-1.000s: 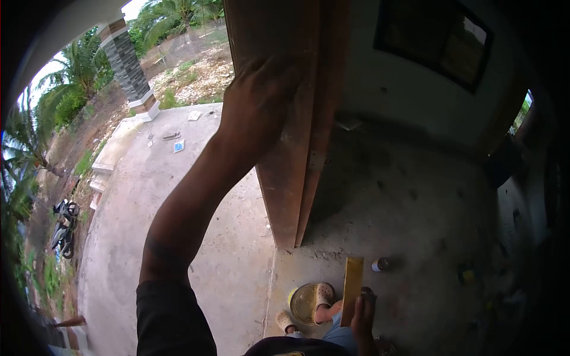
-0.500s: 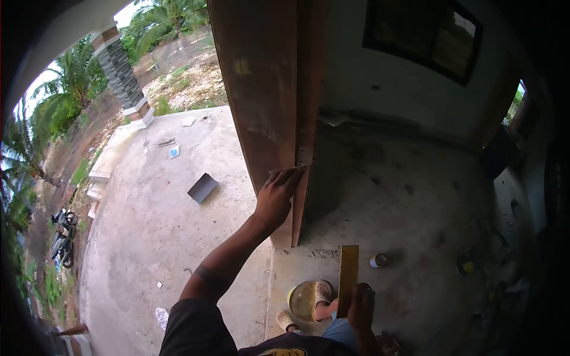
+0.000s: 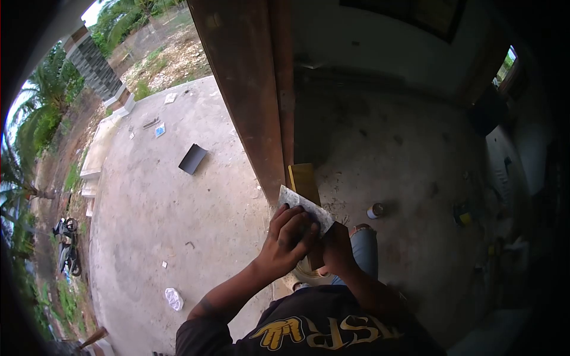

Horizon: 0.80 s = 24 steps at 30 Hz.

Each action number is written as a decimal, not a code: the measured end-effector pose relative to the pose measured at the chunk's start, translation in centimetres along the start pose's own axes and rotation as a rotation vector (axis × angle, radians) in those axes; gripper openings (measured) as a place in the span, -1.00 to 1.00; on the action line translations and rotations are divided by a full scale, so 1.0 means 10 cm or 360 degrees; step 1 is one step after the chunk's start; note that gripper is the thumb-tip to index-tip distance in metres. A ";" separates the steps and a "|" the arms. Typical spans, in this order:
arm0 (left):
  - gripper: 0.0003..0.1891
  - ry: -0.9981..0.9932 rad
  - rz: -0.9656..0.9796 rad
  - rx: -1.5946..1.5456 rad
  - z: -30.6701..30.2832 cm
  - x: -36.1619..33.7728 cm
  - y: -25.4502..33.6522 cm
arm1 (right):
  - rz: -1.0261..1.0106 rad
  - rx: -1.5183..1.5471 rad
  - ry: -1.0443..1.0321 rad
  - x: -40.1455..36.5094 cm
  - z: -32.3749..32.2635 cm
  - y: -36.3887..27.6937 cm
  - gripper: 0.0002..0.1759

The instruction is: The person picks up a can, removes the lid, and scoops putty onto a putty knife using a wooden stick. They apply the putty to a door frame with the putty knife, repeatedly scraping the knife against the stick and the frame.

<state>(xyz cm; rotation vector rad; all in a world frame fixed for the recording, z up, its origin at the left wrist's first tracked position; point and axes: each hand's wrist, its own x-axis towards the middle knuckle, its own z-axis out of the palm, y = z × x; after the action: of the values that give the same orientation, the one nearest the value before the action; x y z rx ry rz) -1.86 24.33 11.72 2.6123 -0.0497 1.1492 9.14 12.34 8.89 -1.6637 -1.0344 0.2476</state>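
My left hand (image 3: 290, 238) is closed on a whitish, speckled sheet (image 3: 304, 205), its fingers bent over the sheet's lower edge. Behind the sheet stands a yellow-brown flat board (image 3: 304, 181), which my right hand (image 3: 337, 249) grips low on its right side. The sheet crosses the board at a slant and hides its middle. Both hands are close together in front of my body. Just beyond them rises a brown wooden door or frame (image 3: 249, 77) with a metal plate (image 3: 287, 101) on its edge.
A can (image 3: 375, 210) stands on the floor to the right. On the pale concrete at left lie a dark bent sheet (image 3: 193, 159), a blue-white packet (image 3: 160, 130) and a crumpled white piece (image 3: 174, 299). A tiled pillar (image 3: 98, 68) and a motorbike (image 3: 67, 246) are farther off.
My left hand has come down from the door edge to the board and now holds the whitish sheet. My right hand and the board have moved up and left. The view has shifted downward.
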 end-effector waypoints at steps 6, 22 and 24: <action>-0.39 -0.0169 -0.0449 0.0109 0.13 -0.65 -0.39 | 0.0235 0.0213 -0.0122 -0.20 -0.07 0.02 -0.78; -0.62 -0.0337 -0.0812 -0.0174 -0.90 -0.19 -0.27 | 0.0114 -0.0162 -0.0389 -0.20 -0.43 -0.21 -0.80; -0.64 -0.0653 -0.0331 0.0204 -1.13 0.09 -0.16 | -0.0063 -0.0224 -0.0435 -0.20 -0.41 -0.13 -0.81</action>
<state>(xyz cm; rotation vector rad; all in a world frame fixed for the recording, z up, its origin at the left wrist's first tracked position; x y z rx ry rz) -9.09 28.97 19.21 2.8412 0.2131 0.5542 9.89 8.13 10.85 -1.7666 -1.3133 0.3915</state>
